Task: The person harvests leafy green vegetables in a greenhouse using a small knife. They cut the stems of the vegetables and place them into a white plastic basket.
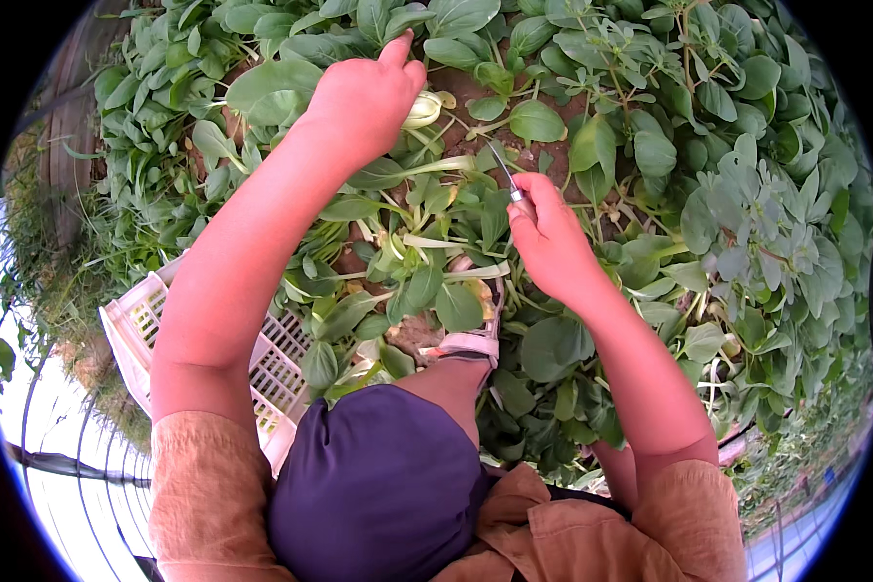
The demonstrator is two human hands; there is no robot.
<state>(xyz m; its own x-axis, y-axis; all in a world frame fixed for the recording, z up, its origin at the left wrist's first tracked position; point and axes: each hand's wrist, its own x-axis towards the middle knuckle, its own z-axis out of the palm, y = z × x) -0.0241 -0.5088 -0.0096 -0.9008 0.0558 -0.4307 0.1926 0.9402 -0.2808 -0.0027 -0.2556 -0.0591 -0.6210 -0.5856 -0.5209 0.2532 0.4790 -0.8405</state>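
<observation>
My left hand [369, 98] is closed around a head of bok choy, with its index finger stretched out among the leaves beyond. The pale, rounded base of the bok choy [424, 110] shows beside my palm, and broad green leaves [275, 89] spread out on the hand's other side. In my right hand [553, 236] is a small knife [505, 171], gripped by its handle with the narrow blade pointing away from me. Bare brown soil [473, 91] and loose, partly yellowed leaves [447, 196] lie around the blade. My fingers hide most of the handle.
A white slatted plastic crate [280, 364] stands to my left, partly behind my arm. My sandaled foot [473, 342] is among cut leaves and stalks. Dense leafy plants [742, 87] grow ahead and to the right, with taller fleshy-leaved weeds [760, 218] among them.
</observation>
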